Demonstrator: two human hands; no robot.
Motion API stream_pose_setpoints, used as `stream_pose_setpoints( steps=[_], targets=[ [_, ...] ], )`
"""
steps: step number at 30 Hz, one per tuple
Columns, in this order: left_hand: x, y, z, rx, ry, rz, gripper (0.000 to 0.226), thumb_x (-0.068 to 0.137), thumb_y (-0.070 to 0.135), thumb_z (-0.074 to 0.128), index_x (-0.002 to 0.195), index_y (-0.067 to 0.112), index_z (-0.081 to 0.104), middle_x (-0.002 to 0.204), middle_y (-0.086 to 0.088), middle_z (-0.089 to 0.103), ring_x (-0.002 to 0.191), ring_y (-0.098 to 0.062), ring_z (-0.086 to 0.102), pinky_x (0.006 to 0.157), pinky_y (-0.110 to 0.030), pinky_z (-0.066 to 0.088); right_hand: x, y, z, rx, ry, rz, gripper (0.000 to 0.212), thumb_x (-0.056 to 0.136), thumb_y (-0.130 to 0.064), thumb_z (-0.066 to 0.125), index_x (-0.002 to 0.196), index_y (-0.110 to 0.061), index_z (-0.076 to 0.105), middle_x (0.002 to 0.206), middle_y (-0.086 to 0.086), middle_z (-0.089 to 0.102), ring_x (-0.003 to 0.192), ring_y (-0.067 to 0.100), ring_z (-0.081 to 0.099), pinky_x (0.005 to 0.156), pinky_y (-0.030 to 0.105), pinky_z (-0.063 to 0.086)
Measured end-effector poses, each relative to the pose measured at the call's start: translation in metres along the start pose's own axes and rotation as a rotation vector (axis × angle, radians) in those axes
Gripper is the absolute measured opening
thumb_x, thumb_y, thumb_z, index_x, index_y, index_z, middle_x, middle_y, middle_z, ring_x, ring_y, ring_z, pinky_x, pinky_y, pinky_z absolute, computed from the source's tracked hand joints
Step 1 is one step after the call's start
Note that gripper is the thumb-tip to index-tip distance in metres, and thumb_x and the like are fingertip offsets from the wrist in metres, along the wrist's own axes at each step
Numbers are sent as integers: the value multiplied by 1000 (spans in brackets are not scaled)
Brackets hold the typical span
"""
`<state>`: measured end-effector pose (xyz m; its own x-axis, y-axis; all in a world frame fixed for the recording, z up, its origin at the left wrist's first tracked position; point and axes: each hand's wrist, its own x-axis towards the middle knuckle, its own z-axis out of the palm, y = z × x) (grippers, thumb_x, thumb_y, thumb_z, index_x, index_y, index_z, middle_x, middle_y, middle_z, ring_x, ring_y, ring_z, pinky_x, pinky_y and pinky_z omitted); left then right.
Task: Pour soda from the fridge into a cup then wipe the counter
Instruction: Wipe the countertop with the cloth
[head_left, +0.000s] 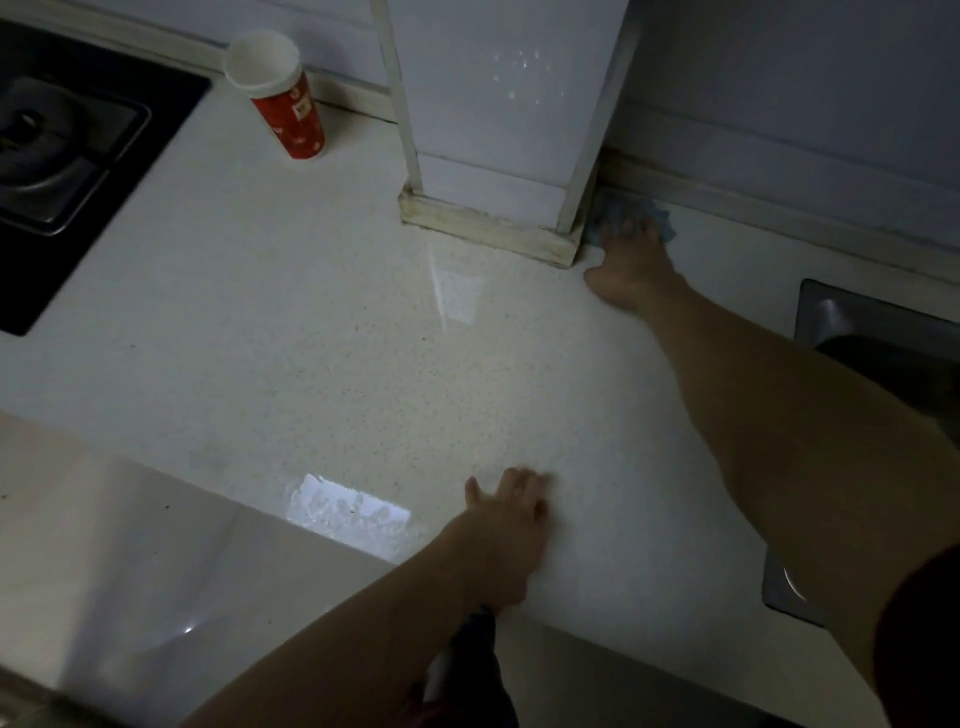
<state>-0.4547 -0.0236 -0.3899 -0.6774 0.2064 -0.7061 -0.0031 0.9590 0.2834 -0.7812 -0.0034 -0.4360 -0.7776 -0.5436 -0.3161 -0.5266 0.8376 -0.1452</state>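
A red paper cup (283, 93) with a white inside stands upright at the back of the pale speckled counter (311, 332). My right hand (631, 265) reaches far back and presses flat on a blue cloth (631, 215), which lies in the corner between the white column and the back wall. My left hand (511, 512) rests palm down near the counter's front edge, fingers spread, holding nothing. No soda bottle is in view.
A black gas hob (67, 171) fills the counter's far left. A white tiled column (498, 114) rises from the back middle. A steel sink (878, 338) is set in at the right. The counter's front edge runs diagonally across the lower left.
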Motion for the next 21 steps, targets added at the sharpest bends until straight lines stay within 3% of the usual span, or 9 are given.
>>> stream_pose_setpoints(
  steps=[5, 8, 12, 18, 21],
  targets=[
    [-2, -5, 0, -61, 64, 14, 64, 89, 14, 56, 146, 2, 31, 160, -14, 4, 146, -36, 4, 115, -65, 14, -55, -6, 22, 76, -14, -47, 81, 87, -29, 56, 154, -23, 10, 160, 14, 6, 146, 36, 0, 118, 52, 17],
    [-6, -9, 7, -91, 131, 16, 61, 91, 14, 54, 147, 5, 32, 160, -14, 9, 145, -34, 9, 117, -60, 15, -104, -15, 36, 69, -71, -37, 84, 89, -30, 55, 155, -23, 3, 161, 13, -1, 147, 35, -4, 119, 50, 12],
    [-20, -12, 35, -89, 325, -17, 54, 87, 10, 50, 139, 2, 40, 149, -19, 28, 131, -35, 33, 108, -48, 35, -182, -32, 59, 53, -84, -35, 85, 89, -30, 54, 155, -19, 2, 162, 13, -6, 147, 33, -8, 120, 46, 4],
    [-61, -18, 90, 13, 436, -86, 46, 84, 12, 49, 129, 3, 46, 136, -17, 37, 122, -34, 37, 102, -52, 36, -292, -66, 103, 40, -40, -1, 82, 88, -28, 49, 155, -15, 4, 161, 16, -7, 147, 34, -8, 120, 48, 0],
    [-75, -33, 110, -50, 491, -54, 42, 82, 12, 50, 123, 4, 49, 134, -16, 40, 121, -34, 39, 102, -47, 38, -336, -90, 126, 34, -32, 36, 82, 85, -31, 46, 154, -13, 6, 160, 18, -3, 147, 37, -4, 119, 51, 1]
  ],
)
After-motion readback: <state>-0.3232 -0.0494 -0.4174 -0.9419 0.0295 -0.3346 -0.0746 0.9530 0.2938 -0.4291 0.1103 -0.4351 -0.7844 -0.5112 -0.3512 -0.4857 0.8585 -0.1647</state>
